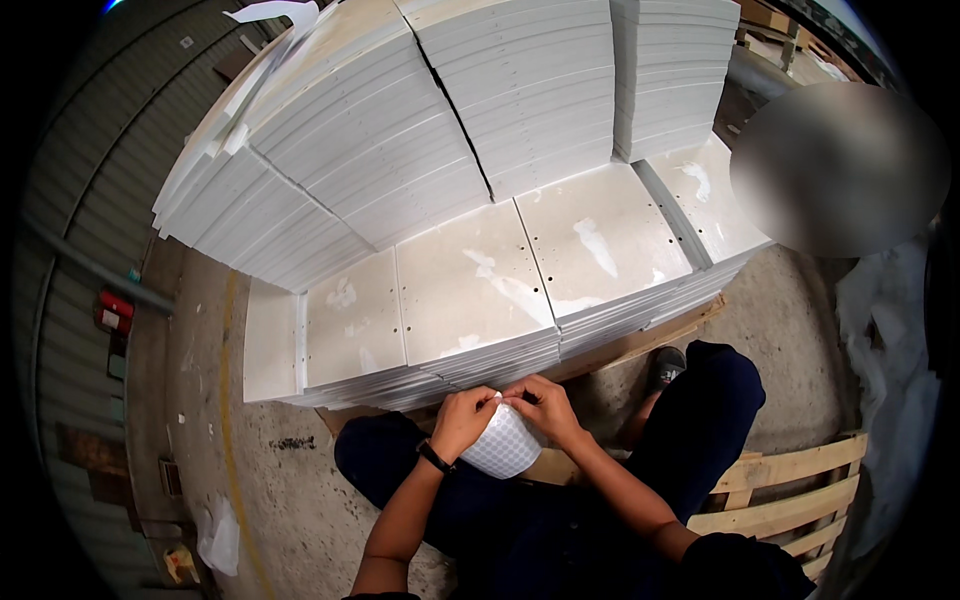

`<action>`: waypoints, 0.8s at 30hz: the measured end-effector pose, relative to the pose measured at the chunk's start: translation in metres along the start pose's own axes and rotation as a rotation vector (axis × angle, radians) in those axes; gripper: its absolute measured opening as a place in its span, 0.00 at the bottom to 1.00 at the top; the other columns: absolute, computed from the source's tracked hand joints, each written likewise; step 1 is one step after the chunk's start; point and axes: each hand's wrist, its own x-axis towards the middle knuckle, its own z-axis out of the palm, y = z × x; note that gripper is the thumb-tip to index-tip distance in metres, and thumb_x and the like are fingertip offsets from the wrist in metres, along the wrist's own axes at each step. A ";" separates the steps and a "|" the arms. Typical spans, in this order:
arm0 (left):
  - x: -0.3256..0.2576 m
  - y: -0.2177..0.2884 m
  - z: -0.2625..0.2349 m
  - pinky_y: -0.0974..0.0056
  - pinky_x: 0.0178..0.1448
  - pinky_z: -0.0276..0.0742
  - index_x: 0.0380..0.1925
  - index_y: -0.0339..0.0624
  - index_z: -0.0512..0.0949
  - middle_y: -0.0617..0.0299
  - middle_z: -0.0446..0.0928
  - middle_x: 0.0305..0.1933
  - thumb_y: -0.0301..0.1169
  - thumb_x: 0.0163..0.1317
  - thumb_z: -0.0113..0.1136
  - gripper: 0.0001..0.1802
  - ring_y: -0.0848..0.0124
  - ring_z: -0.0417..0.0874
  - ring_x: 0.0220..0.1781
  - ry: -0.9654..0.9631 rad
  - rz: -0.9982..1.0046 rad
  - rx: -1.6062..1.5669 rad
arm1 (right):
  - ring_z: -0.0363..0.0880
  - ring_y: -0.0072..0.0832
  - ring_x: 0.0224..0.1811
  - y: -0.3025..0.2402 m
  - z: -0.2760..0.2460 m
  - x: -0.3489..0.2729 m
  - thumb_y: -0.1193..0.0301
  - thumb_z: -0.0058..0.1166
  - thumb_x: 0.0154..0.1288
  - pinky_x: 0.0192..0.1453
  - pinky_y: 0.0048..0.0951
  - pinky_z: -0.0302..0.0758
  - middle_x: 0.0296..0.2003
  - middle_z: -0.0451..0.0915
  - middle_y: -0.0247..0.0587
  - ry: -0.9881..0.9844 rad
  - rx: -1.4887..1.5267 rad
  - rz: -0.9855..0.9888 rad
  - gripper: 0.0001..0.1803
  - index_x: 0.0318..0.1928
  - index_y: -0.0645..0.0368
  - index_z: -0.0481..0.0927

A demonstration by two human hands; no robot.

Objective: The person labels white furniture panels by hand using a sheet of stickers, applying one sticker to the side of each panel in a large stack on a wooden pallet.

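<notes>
Between my knees hangs a white sheet [502,448] with a pattern of small pale round shapes, curved like a loose roll. My left hand [462,420], with a dark band on its wrist, pinches the top edge of the sheet. Close beside it, my right hand [545,408] pinches the same edge, its fingertips almost touching the left ones. Whether a small piece is between the fingertips is too small to tell. Just beyond my hands lies a low stack of white flat panels [450,330], with small dark holes and torn white scraps on top.
Taller panel stacks [530,90] rise behind the low ones. A wooden pallet [780,500] is at my right, and clear plastic wrap [885,320] hangs farther right. A red cylinder [115,312] stands by the left wall. A white plastic bag [218,535] lies on the floor.
</notes>
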 end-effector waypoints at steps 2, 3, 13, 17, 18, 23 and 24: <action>0.001 -0.002 0.001 0.62 0.32 0.72 0.33 0.39 0.79 0.51 0.78 0.26 0.34 0.56 0.57 0.10 0.58 0.80 0.28 -0.003 -0.018 0.007 | 0.78 0.29 0.31 0.000 0.001 0.000 0.76 0.60 0.53 0.35 0.26 0.73 0.30 0.78 0.41 -0.016 0.021 0.042 0.06 0.33 0.63 0.80; 0.001 -0.003 0.001 0.61 0.32 0.72 0.32 0.40 0.79 0.51 0.78 0.27 0.35 0.55 0.56 0.11 0.57 0.80 0.28 -0.006 -0.034 0.016 | 0.78 0.29 0.31 0.000 0.001 0.000 0.76 0.60 0.53 0.35 0.26 0.73 0.30 0.78 0.41 -0.018 0.021 0.043 0.06 0.33 0.63 0.80; 0.003 -0.005 0.002 0.64 0.33 0.72 0.31 0.37 0.78 0.52 0.78 0.26 0.32 0.55 0.55 0.10 0.64 0.81 0.28 0.023 -0.004 0.031 | 0.72 0.13 0.30 0.017 0.005 -0.001 0.74 0.55 0.60 0.35 0.18 0.70 0.30 0.79 0.30 -0.115 0.422 0.332 0.07 0.37 0.64 0.79; 0.003 -0.004 0.002 0.65 0.33 0.72 0.31 0.36 0.78 0.53 0.79 0.26 0.32 0.56 0.55 0.10 0.66 0.81 0.28 0.011 0.000 0.005 | 0.72 0.13 0.31 0.019 0.003 0.000 0.73 0.53 0.62 0.36 0.17 0.69 0.31 0.78 0.30 -0.147 0.557 0.393 0.09 0.40 0.65 0.78; 0.004 -0.004 0.001 0.66 0.33 0.72 0.31 0.35 0.78 0.54 0.79 0.26 0.32 0.56 0.56 0.10 0.68 0.80 0.27 0.002 0.000 0.004 | 0.72 0.13 0.31 0.020 0.003 -0.001 0.73 0.53 0.62 0.36 0.17 0.69 0.31 0.78 0.30 -0.147 0.557 0.392 0.09 0.40 0.65 0.78; 0.005 -0.005 0.000 0.67 0.30 0.70 0.30 0.36 0.79 0.56 0.78 0.23 0.38 0.57 0.59 0.14 0.71 0.77 0.24 -0.098 0.015 -0.120 | 0.71 0.13 0.32 0.014 0.001 0.000 0.73 0.52 0.62 0.37 0.16 0.69 0.31 0.78 0.30 -0.147 0.547 0.405 0.09 0.40 0.65 0.78; 0.005 -0.007 0.001 0.69 0.29 0.68 0.30 0.35 0.79 0.58 0.77 0.22 0.38 0.58 0.59 0.15 0.75 0.74 0.23 -0.115 0.015 -0.138 | 0.71 0.13 0.32 0.011 0.000 -0.001 0.73 0.52 0.62 0.37 0.16 0.69 0.31 0.78 0.30 -0.147 0.547 0.405 0.09 0.40 0.65 0.78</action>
